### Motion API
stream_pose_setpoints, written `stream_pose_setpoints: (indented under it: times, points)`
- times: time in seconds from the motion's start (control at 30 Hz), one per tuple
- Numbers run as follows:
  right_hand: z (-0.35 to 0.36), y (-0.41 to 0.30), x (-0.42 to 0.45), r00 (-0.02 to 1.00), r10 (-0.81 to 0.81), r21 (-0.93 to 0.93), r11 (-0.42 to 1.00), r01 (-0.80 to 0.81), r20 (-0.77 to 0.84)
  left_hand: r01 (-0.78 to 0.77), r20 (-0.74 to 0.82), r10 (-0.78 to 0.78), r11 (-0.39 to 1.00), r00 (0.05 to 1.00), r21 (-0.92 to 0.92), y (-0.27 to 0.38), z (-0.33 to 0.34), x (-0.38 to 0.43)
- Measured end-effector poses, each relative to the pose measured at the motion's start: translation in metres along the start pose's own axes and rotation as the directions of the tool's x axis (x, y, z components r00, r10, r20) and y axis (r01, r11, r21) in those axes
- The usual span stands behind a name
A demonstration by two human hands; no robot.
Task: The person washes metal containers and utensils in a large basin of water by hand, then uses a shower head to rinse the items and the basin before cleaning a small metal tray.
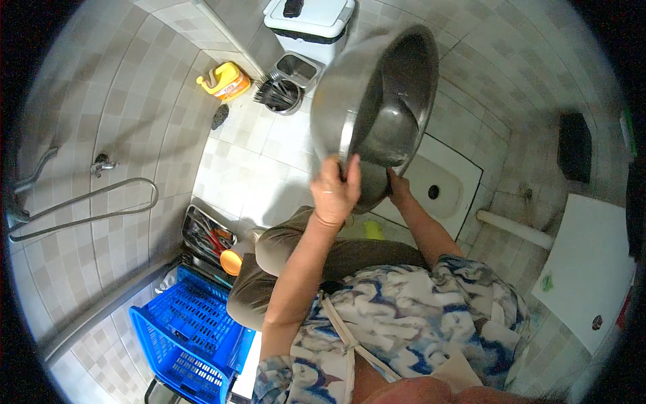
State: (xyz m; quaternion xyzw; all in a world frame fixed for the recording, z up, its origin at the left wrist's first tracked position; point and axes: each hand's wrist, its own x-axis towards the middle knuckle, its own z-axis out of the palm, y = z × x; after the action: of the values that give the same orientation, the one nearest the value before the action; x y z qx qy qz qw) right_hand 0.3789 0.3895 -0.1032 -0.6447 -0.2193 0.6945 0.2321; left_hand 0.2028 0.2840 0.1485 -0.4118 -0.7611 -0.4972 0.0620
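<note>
A large, round stainless steel basin (333,96) is tilted on its side in front of me, its hollow turned towards the right. My left hand (333,189) grips the near part of its rim, with the thumb showing on top. Further right, my right hand (398,184) holds the lower edge of the same basin, its fingertips partly hidden by the metal. The inside of the basin looks wet and shiny. Behind it a squat toilet pan (439,182) is set in the tiled floor.
A steel pot of forks (285,98), a square steel container (298,69), a yellow jug (229,82) and a white lidded bin (310,20) stand beyond. Left of my knees are a tray of utensils (202,230) and a blue plastic crate (192,323). A tap (103,165) juts from the wall.
</note>
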Motion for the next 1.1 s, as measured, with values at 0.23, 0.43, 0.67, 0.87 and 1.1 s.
stream_pose_setpoints:
  times: [0.23, 0.43, 0.67, 0.87, 1.1]
  points:
    - [-0.023, 0.024, 0.008, 0.986, 0.161, -0.198, 0.969, -0.148, 0.048, -0.149, 0.276, 0.197, 0.971, 0.941, -0.188, 0.027, 0.029, -0.043]
    - [-0.018, 0.034, 0.02, 0.971, 0.204, -0.209, 0.962, -0.176, 0.125, -0.169, 0.591, 0.338, 0.931, 0.733, -0.324, 0.041, 0.036, -0.067]
    - [-0.005, 0.04, 0.025, 0.96, 0.224, -0.258, 0.95, -0.177, 0.169, -0.316, 0.657, 0.555, 0.831, 0.51, -0.457, 0.054, 0.035, -0.08]
    - [0.002, 0.034, 0.025, 0.955, 0.219, -0.301, 0.941, -0.153, 0.199, -0.426, 0.614, 0.637, 0.769, 0.466, -0.476, 0.062, 0.03, -0.076]
    - [0.01, 0.026, 0.024, 0.951, 0.206, -0.346, 0.931, -0.117, 0.231, -0.415, 0.585, 0.588, 0.809, 0.559, -0.416, 0.062, 0.019, -0.072]
